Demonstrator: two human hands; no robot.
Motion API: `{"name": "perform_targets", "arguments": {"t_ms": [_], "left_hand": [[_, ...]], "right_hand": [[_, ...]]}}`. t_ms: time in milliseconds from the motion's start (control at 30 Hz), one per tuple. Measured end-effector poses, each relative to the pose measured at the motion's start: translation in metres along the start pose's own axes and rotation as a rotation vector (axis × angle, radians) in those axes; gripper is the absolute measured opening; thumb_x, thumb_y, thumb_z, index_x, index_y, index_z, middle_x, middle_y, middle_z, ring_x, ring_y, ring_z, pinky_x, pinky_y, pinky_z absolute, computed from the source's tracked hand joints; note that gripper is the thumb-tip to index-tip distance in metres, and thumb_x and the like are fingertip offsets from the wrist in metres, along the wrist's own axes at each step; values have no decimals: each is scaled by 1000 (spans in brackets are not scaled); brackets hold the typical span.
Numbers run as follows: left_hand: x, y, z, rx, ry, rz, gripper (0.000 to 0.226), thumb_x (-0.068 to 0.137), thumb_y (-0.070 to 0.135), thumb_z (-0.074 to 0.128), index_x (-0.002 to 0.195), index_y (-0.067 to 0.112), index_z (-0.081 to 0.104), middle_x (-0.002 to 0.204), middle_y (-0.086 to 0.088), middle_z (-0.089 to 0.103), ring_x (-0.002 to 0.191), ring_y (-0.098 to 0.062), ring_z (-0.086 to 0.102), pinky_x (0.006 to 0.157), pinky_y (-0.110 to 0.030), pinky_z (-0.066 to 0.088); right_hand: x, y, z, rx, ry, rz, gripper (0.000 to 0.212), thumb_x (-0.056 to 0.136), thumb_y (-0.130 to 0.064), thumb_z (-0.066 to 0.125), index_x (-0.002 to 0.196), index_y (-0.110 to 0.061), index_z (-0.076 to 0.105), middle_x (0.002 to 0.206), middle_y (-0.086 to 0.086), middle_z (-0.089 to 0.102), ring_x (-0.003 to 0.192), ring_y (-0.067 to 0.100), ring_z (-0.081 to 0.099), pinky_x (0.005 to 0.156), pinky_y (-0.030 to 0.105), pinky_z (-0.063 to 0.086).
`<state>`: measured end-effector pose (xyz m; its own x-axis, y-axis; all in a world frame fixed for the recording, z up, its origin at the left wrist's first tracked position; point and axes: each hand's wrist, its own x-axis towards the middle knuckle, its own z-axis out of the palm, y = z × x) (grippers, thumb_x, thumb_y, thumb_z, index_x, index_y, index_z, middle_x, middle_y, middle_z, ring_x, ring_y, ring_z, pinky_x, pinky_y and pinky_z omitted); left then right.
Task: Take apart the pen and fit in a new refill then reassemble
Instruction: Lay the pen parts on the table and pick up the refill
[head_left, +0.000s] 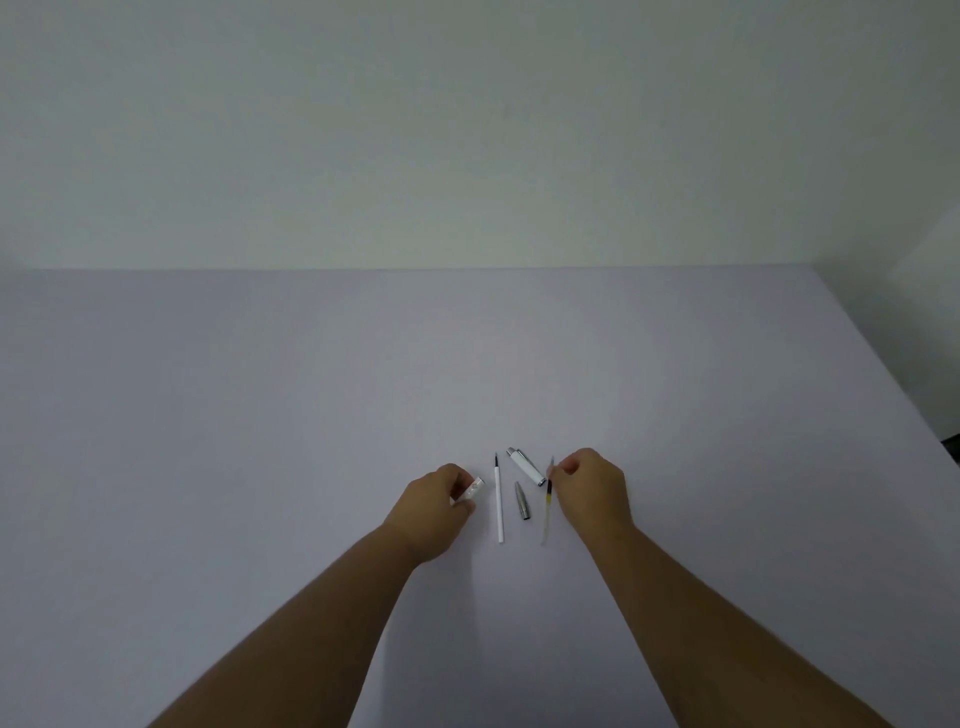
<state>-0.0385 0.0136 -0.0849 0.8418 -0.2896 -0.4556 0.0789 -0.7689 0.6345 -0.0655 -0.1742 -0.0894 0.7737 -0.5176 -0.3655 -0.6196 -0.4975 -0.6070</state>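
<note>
The pen lies in pieces on the white table (467, 364). My left hand (434, 509) grips a short white barrel piece (469, 491). Just right of it a long white refill (499, 501) with a dark tip lies flat, pointing away from me. A grey metal tip cone (522, 501) rests beside that. Farther back sits a white cap with a silver end (524, 466). My right hand (592, 491) pinches the upper end of a thin, clear, yellowish refill (547, 506), whose lower end reaches toward me.
A plain pale wall (467, 130) rises behind the table's far edge. The table's right edge (883, 358) runs diagonally toward the lower right, with a dark gap beyond it.
</note>
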Motion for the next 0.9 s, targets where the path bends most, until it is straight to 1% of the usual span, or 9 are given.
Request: {"name": "perform_targets", "arguments": {"t_ms": [133, 233, 333, 433, 500, 633, 733, 800, 900], "left_hand": [[-1, -2, -4, -7, 54, -42, 17, 91, 21, 57, 106, 14, 59, 104, -3, 64, 93, -24, 63, 77, -29, 48], [-1, -3, -6, 8, 96, -48, 19, 91, 22, 58, 107, 13, 59, 97, 2, 60, 89, -16, 57, 75, -25, 42], [-1, -3, -7, 1, 104, -60, 19, 90, 24, 60, 107, 15, 60, 97, 3, 60, 90, -15, 56, 75, -24, 41], [-3, -8, -12, -11, 101, -82, 15, 89, 24, 61, 103, 17, 60, 97, 3, 60, 88, -15, 56, 74, -23, 41], [-5, -13, -13, -14, 96, -88, 9, 89, 23, 62, 97, 20, 58, 97, 4, 61, 89, -15, 56, 74, -23, 41], [-8, -15, -11, -10, 77, -93, 7, 88, 23, 62, 89, 24, 55, 97, 3, 61, 87, -16, 57, 73, -23, 41], [-9, -15, -12, -8, 84, -91, 6, 87, 23, 63, 90, 23, 58, 100, 0, 65, 89, -18, 59, 74, -24, 42], [-8, -16, -15, -11, 95, -96, 6, 86, 22, 63, 91, 22, 60, 103, -2, 67, 91, -20, 61, 74, -25, 43], [-8, -15, -16, -8, 99, -94, 12, 86, 22, 65, 97, 19, 64, 104, -3, 68, 90, -20, 60, 73, -25, 43]], "right_hand": [[-14, -23, 16, -133, -169, -132, 15, 86, -25, 59, 82, -12, 66, 80, 7, 67, 75, 21, 60, 68, 30, 49], [-21, -34, 29, -342, -224, -178, 26, 91, -27, 53, 102, -7, 66, 111, 7, 68, 105, 23, 64, 75, 30, 46], [-19, -33, 37, -425, -238, -165, 32, 92, -15, 50, 122, -5, 56, 105, 3, 67, 117, 19, 58, 83, 27, 45], [-22, -37, 43, -517, -241, -196, 23, 92, -11, 51, 112, -7, 62, 114, 5, 67, 111, 22, 62, 83, 28, 49], [-27, -38, 47, -516, -240, -204, 17, 92, -12, 50, 102, -8, 63, 101, 7, 66, 97, 25, 64, 74, 29, 47], [-29, -38, 47, -455, -231, -170, 15, 91, -15, 49, 95, -8, 62, 87, 8, 61, 82, 26, 57, 66, 28, 40], [-25, -42, 47, -340, -208, -139, 14, 87, -19, 52, 78, -9, 58, 81, 7, 61, 73, 24, 54, 59, 26, 42], [-23, -48, 43, -161, -159, -124, 19, 84, -21, 55, 74, -7, 64, 85, 8, 68, 75, 25, 61, 59, 26, 44], [-21, -53, 32, 207, -113, -82, 20, 85, -21, 58, 72, -8, 64, 67, 2, 60, 70, 21, 57, 60, 25, 43]]}}
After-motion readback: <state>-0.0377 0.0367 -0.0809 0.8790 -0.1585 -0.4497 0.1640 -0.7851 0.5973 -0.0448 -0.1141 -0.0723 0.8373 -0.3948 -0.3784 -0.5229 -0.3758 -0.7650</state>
